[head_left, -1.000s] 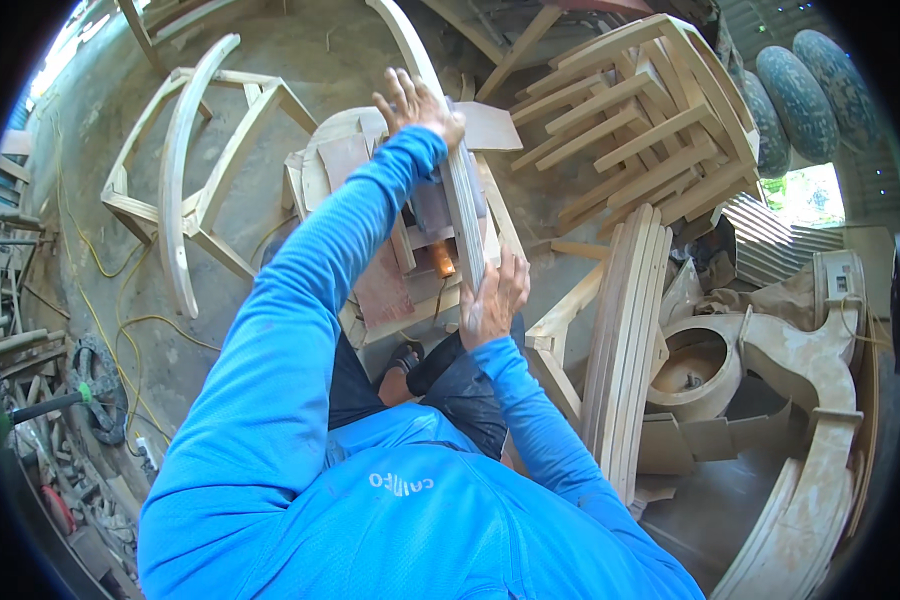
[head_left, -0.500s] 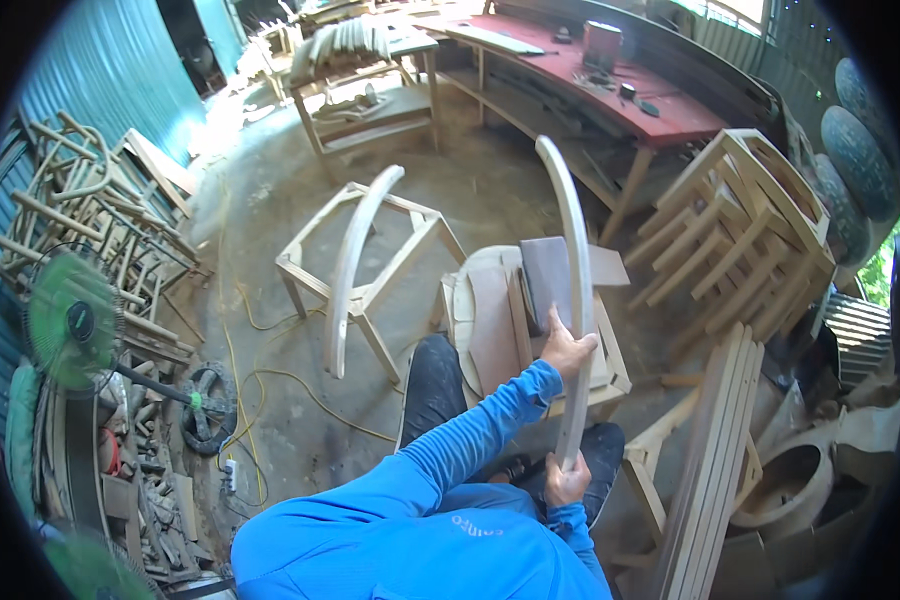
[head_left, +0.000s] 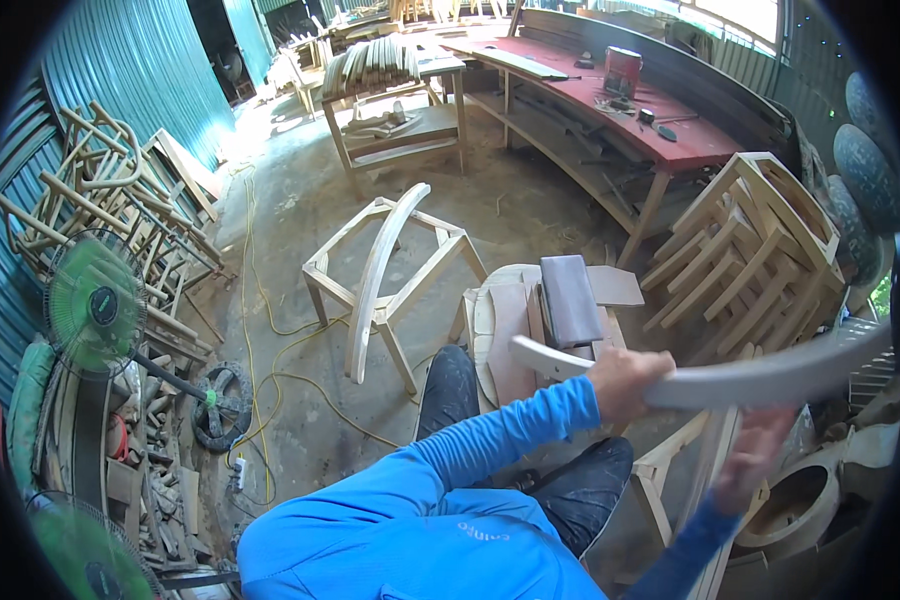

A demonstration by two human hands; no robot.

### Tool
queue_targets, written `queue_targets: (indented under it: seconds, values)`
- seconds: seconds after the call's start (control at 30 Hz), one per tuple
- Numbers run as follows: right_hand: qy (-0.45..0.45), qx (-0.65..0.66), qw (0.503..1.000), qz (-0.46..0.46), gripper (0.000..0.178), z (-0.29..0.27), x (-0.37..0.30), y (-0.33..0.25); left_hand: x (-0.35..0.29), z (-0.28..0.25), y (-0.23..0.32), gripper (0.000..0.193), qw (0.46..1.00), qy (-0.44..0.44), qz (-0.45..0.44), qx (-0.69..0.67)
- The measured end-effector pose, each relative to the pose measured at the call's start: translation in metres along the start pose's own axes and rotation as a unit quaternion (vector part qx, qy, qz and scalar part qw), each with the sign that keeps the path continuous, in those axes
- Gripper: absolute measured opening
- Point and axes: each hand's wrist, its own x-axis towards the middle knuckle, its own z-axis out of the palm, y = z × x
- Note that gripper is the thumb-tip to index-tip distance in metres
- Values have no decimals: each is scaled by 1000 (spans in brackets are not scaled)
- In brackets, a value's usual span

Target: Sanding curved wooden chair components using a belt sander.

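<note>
My left hand is closed round a curved, pale wooden slat, which lies crosswise with its right part blurred. Just under that right part, my right hand is smeared by motion; its fingers reach up near the slat, and whether they touch it I cannot tell. In front of my knees stands a low wooden stand with thin boards and a mauve-grey rectangular block on top. A second curved slat rests across a bare wooden stool frame to the left.
Long wooden strips lie at my right, near stacked wooden frames. A red-topped workbench runs along the back right. At left are a green fan, a heap of chair frames and a yellow cord on the floor.
The held slat has swung from upright to crosswise, its far end now toward the right. My right hand has moved up and right from the slat's near end.
</note>
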Motion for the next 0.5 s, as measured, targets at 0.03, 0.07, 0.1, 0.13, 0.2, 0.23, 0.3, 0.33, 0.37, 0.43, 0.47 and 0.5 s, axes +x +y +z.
queue_targets:
  seconds: [0.03,0.07,0.1,0.13,0.2,0.23,0.3,0.33,0.37,0.43,0.47,0.5]
  values:
    - [33,52,998,-9,110,-3,14,-16,-7,2,0,40,999,-12,44,16]
    - [60,215,975,-1,91,-22,16,-19,-7,3,1,40,999,-13,43,16]
    - [292,344,890,66,76,-39,14,-48,-2,12,8,37,994,-17,103,36]
    - [54,461,885,32,47,-87,-6,-39,-2,13,10,35,986,-15,150,74]
    - [6,469,882,35,22,-80,-11,-53,8,11,5,29,979,17,186,76]
    - [10,457,888,44,22,-72,-16,-60,15,11,-1,27,978,19,178,107]
    - [159,424,891,3,23,-55,-36,-64,16,12,-22,34,978,47,137,152]
    - [148,410,900,-11,22,-48,-40,-63,12,14,-39,44,986,37,83,138]
    - [150,400,904,-20,23,-44,-46,-59,6,12,-49,50,984,30,73,158]
    - [149,367,918,-32,24,-40,-51,-62,0,21,-57,52,991,-8,28,128]
    - [137,338,930,-37,25,-39,-52,-65,-4,31,-62,51,993,-14,26,117]
    - [125,315,940,-46,26,-35,-51,-67,-8,39,-67,51,994,-19,24,106]
